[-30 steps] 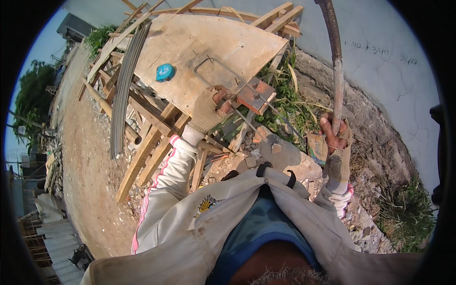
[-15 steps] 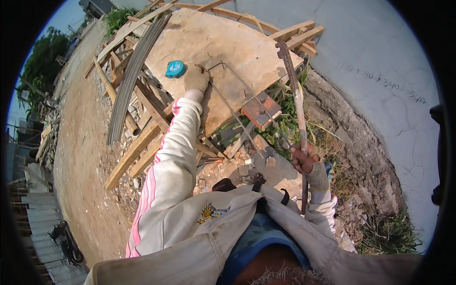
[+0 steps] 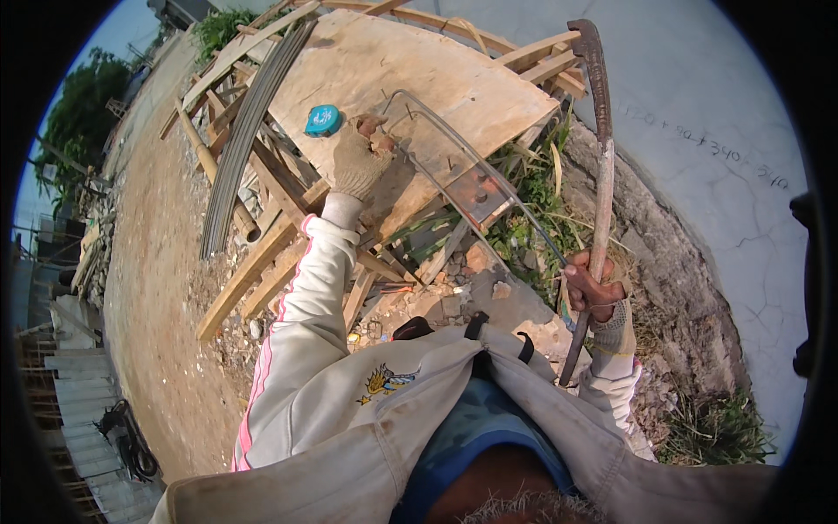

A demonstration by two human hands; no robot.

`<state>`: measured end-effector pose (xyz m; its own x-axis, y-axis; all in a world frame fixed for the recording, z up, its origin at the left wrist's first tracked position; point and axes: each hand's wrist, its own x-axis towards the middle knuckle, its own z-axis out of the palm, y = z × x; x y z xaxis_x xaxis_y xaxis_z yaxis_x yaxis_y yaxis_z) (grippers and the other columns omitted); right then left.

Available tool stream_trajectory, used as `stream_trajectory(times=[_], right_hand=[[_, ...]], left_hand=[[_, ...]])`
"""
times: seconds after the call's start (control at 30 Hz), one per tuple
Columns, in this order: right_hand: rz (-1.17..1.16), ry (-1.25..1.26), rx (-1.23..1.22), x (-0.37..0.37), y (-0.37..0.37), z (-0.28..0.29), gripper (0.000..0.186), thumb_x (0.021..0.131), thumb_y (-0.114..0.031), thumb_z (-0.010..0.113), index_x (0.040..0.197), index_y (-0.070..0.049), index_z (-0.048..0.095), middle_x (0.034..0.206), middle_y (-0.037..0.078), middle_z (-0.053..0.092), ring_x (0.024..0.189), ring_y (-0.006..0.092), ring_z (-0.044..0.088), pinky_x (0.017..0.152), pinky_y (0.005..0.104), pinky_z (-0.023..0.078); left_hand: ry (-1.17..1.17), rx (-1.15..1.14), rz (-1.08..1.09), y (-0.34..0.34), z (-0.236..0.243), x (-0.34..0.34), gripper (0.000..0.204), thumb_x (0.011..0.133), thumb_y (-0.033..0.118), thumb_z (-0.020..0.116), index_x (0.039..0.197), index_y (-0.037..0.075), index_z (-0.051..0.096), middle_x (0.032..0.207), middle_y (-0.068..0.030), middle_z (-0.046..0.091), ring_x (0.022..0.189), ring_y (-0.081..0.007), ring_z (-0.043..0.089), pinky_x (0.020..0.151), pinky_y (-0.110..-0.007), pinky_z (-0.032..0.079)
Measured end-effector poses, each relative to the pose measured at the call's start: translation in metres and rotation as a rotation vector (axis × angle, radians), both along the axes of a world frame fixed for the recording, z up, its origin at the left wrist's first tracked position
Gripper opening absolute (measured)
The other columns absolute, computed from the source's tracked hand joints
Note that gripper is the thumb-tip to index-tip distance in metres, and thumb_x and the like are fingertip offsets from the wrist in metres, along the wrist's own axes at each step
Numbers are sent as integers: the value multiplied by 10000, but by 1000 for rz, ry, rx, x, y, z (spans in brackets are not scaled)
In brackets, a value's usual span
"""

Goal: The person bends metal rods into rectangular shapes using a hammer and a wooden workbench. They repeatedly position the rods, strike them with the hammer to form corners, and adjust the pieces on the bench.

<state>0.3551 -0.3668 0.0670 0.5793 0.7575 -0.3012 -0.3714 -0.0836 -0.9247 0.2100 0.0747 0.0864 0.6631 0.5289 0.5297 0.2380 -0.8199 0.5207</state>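
My left hand (image 3: pixel 360 162), in a tan fingerless glove, has its fingers curled at the bent end of a thin steel rod (image 3: pixel 476 158). The rod is bent into a long, narrow U; one leg runs down to my right hand (image 3: pixel 597 288). That gloved hand is closed around a long rusty rebar bending bar (image 3: pixel 601 188) with a hooked head, held nearly upright; the rod's end meets its fingers. Beneath the rod lies a wooden board (image 3: pixel 410 65) with a reddish bending block (image 3: pixel 478 194) at its near corner. Next to my left hand sits a turquoise tape measure (image 3: pixel 323 120).
A bundle of straight steel rods (image 3: pixel 253 131) lies along the board's left side, above stacked timber (image 3: pixel 249 288). Rubble (image 3: pixel 454 293) covers the ground below. A grey wall (image 3: pixel 698 218) with a rough stone footing (image 3: pixel 676 262) rises at the right.
The bending bar has swung up and right with my right hand, its head now against the wall's background. The bent rod has shifted right and tilted; my left hand has turned slightly.
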Motion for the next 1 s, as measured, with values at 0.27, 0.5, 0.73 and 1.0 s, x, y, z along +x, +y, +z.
stream_trajectory(times=[0.27,0.5,0.73,1.0], right_hand=[[77,1,49,-4,-8,49,237,933,-150,725,1083,-1,619,631,65,581,445,126,490,414,270,391],[152,152,82,8,-1,72,178,994,-181,649,1112,-55,609,634,68,585,419,123,483,377,284,403],[149,-30,144,34,8,73,237,1046,-238,592,1207,-65,575,727,54,578,419,114,474,371,268,393],[-41,-324,446,13,72,100,583,929,-99,727,1457,-23,491,1099,68,626,718,112,619,457,207,466]], left_hand=[[203,349,-726,-170,-21,-24,630,874,460,646,1417,155,549,1345,-112,578,1314,-323,503,1114,-535,367],[71,-466,-860,-202,-38,5,174,841,314,592,923,189,503,975,-30,551,997,-233,547,935,-491,419],[-192,404,-598,-163,17,-7,203,799,23,665,981,60,585,865,-86,537,825,-318,566,687,-395,451],[-534,61,-498,-111,118,25,280,1088,316,518,1026,54,595,890,-11,564,790,-120,504,705,-282,439]])
